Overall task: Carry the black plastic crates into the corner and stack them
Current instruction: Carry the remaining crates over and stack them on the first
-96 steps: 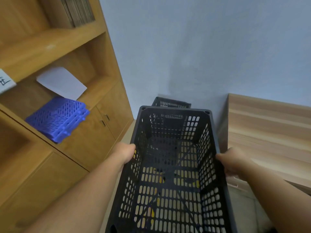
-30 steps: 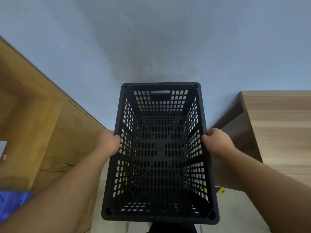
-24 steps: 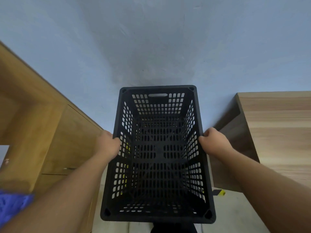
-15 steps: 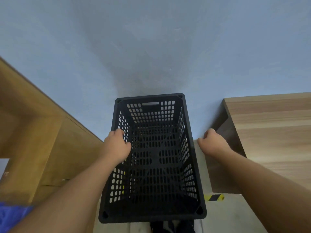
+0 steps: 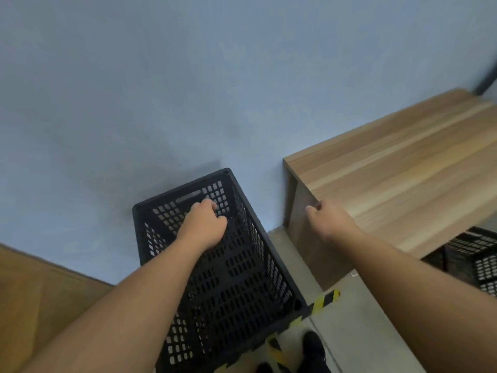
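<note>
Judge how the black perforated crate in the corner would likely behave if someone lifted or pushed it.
The black crate probably lifts lightly for its size: its walls are mostly holes and it looks empty. It likely stays stiff, given its straight rim. Pushed, it should slide rather than roll, being box-shaped.

A: What's lost around the black crate (image 5: pixel 242 267)?
B: The left forearm (image 5: pixel 150 294) hides its near-left wall. A second crate (image 5: pixel 481 259), under the wooden table (image 5: pixel 403 179), is cut by the right edge.
</note>
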Demonstrator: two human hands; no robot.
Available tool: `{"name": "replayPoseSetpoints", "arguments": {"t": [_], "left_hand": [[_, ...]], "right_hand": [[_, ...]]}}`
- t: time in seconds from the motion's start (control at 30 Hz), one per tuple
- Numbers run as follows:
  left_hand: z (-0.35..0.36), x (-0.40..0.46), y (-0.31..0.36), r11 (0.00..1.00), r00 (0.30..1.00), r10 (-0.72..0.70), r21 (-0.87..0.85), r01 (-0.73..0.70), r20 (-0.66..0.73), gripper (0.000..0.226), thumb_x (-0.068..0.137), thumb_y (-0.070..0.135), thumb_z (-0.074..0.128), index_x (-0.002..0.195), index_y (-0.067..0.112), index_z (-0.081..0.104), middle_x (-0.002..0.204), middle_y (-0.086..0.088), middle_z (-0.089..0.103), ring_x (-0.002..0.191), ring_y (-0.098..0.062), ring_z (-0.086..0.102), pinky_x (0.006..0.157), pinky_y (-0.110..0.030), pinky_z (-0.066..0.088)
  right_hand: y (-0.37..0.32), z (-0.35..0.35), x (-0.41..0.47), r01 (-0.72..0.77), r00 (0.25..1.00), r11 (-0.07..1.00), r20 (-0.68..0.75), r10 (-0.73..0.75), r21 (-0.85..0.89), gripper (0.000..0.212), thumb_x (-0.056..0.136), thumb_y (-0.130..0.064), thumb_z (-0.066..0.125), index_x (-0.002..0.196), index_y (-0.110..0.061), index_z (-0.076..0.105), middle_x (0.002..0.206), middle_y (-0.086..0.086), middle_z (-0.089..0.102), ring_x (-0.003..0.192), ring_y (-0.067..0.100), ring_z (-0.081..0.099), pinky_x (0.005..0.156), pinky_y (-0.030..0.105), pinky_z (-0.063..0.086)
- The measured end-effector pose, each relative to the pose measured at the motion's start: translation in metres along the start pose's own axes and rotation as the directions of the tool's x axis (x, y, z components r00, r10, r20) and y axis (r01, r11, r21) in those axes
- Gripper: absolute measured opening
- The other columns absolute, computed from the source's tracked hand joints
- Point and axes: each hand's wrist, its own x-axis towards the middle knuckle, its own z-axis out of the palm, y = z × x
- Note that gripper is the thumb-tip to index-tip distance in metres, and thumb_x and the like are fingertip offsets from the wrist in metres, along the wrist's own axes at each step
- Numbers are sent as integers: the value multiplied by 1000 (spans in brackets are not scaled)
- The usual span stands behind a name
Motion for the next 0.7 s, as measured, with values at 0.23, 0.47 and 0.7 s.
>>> {"name": "replayPoseSetpoints", "arguments": {"t": [0.23,0.47,0.7], "left_hand": [[32,-22,80,972,966,227,42,-233,121,50,102,30,54,150,17,52,152,-9,53,131,-30,58,109,-45,51],[81,-72,193,916,899,381,40,-398,216,51,101,28,55,150,16,52,149,-9,54,125,-33,62,104,-50,56],[167,-151,304,837,803,514,28,-546,300,50,102,26,54,151,12,52,136,-8,58,106,-25,60,82,-35,49]], "right_hand": [[64,-45,-47,-142,979,985,-137,154,94,39,104,-38,44,121,-5,56,122,20,65,113,38,61,91,41,48],[164,-114,-96,-280,903,928,-262,341,245,46,104,-38,43,136,-7,51,131,18,63,112,35,60,91,40,49],[282,-183,-154,-337,836,872,-313,451,356,38,103,-39,43,124,-10,56,128,17,64,117,36,58,85,37,39]]}}
